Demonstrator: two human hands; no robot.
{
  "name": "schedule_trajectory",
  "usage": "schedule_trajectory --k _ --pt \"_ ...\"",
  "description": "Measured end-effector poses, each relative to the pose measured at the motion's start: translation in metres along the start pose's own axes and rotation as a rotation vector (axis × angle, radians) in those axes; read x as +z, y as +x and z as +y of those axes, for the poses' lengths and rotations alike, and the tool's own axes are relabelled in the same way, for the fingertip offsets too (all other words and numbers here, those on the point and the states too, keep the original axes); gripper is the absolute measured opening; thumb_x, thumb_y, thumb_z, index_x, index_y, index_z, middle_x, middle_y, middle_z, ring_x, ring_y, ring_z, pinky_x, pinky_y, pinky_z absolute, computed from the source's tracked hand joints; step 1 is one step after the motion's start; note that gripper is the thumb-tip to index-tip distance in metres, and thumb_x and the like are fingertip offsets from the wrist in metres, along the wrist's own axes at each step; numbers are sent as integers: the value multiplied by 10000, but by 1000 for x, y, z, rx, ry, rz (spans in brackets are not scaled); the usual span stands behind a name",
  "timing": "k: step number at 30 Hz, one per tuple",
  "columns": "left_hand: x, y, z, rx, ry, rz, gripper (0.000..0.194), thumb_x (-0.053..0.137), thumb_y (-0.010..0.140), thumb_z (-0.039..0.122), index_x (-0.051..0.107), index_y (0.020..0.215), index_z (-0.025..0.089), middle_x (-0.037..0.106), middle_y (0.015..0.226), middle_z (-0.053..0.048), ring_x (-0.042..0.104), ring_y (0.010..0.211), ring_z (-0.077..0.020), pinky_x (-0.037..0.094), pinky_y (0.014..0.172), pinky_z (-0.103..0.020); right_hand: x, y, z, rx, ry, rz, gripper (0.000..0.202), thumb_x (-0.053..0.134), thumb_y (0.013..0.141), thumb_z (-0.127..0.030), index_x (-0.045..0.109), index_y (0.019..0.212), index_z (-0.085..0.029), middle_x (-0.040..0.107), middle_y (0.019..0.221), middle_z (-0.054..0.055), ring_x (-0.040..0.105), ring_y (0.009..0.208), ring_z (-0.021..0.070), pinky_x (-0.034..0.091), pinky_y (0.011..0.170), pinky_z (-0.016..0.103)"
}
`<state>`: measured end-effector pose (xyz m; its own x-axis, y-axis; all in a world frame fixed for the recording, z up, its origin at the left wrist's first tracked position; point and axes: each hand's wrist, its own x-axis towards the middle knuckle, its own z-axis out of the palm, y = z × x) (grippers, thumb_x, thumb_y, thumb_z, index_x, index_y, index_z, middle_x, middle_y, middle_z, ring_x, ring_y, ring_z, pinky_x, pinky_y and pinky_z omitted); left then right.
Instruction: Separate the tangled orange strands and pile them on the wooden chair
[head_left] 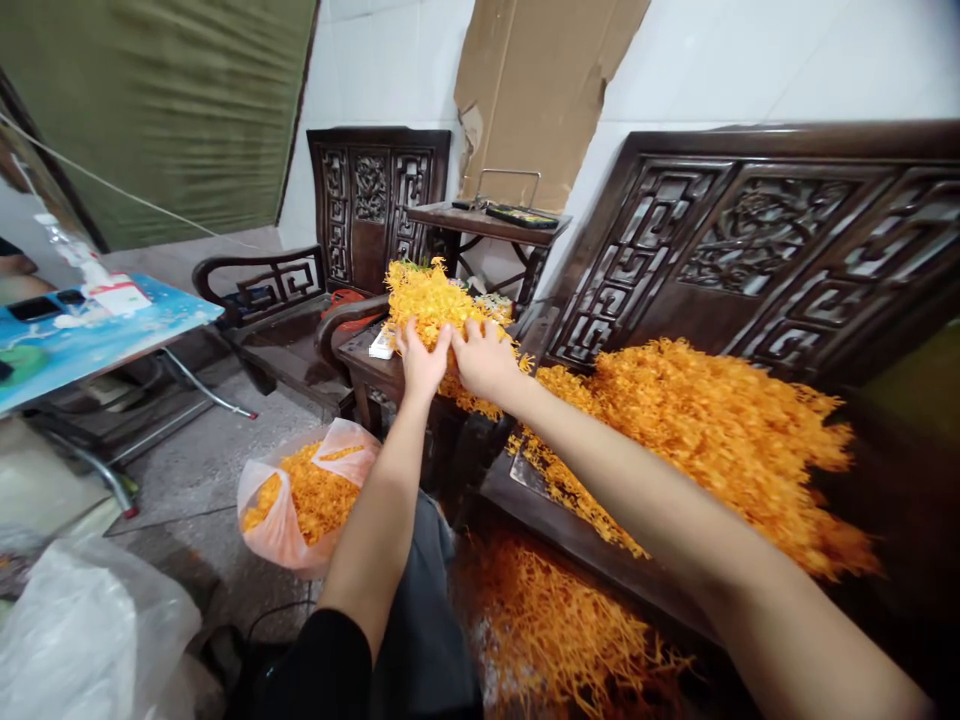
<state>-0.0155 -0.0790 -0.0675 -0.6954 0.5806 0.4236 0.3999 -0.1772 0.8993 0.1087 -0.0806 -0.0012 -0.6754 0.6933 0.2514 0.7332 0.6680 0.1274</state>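
Note:
A heap of yellow-orange frilly plastic-looking strands (424,295) sits on a small dark wooden table in front of me, with some hanging over its near edge. My left hand (424,360) is at the near side of the heap, thumb and forefinger up and its other fingers curled into the strands. Close beside it, my right hand (484,362) has its fingers bent onto the same strands, back of the hand toward me. The two thumbs nearly meet. What lies under the fingers is mostly hidden. A small white object (382,344) lies left of the heap.
A large orange pile (697,430) covers the carved bench (750,230) at right. More strands (570,630) lie below it. On the floor stands a plastic bag (259,535) of orange pieces. Left are a blue-topped folding table (165,300) and a clear plastic bag (97,620).

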Motion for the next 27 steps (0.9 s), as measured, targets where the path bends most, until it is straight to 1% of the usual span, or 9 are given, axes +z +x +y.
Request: schedule_trajectory --k 6,10,12,15,17,19,21,23,27 --pt "-2 15 -18 -92 -157 151 677 772 875 427 429 1409 190 523 1485 -207 520 1430 -237 364 1239 -443 2 -16 3 -171 72 53 874 703 897 -429 333 1644 -169 365 1638 244 391 1424 473 438 1092 652" --pt "-4 19 -23 -66 -207 177 646 743 898 403 408 1404 184 586 1413 -182 578 1366 -205 406 1207 -417 -3 -19 -1 -223 164 81 781 693 915 -458 445 1603 -184 377 1646 227 386 1462 476 416 1122 642" --pt "-6 18 -23 -44 -210 180 646 760 883 406 418 1385 185 595 1401 -171 579 1367 -206 410 1203 -410 -13 -17 6 -259 279 84 654 644 955 -452 543 1537 -170 481 1588 199 469 1440 397 431 1157 558" --pt "-11 16 -21 -55 -199 181 664 798 847 399 429 1355 183 583 1415 -167 564 1384 -216 393 1219 -408 -31 -11 39 -208 466 154 458 552 1006 -395 687 1376 -162 684 1386 122 646 1266 261 495 1120 418" --pt "-16 15 -21 -77 -193 182 679 818 828 398 430 1342 183 566 1436 -168 546 1400 -218 376 1235 -403 -40 -1 78 -36 482 258 398 481 1030 -368 744 1271 -190 749 1267 87 705 1142 239 540 1034 395" --pt "-21 14 -23 -90 -207 176 684 827 819 407 432 1333 191 560 1445 -161 539 1407 -217 374 1239 -398 -41 15 123 186 368 310 411 420 1047 -334 745 1254 -192 760 1229 101 717 1100 248 548 988 386" --pt "-26 14 -26 -107 -230 168 680 831 811 421 439 1324 207 570 1434 -144 552 1394 -218 391 1231 -398 -31 37 162 321 202 179 431 420 1038 -287 691 1348 -160 738 1263 149 703 1149 260 534 1008 373" --pt "-32 14 -29 -135 -238 172 683 844 794 429 451 1313 222 584 1419 -129 573 1371 -224 412 1218 -402 -12 62 186 314 143 44 423 494 1004 -267 681 1360 -137 727 1269 178 704 1153 261 535 1004 349" --pt "-45 13 -33 -194 -239 155 681 847 786 435 470 1316 232 614 1389 -123 621 1308 -251 450 1188 -448 43 106 191 177 136 -129 518 603 946 -261 612 1459 -189 597 1476 183 711 1154 245 545 994 328"
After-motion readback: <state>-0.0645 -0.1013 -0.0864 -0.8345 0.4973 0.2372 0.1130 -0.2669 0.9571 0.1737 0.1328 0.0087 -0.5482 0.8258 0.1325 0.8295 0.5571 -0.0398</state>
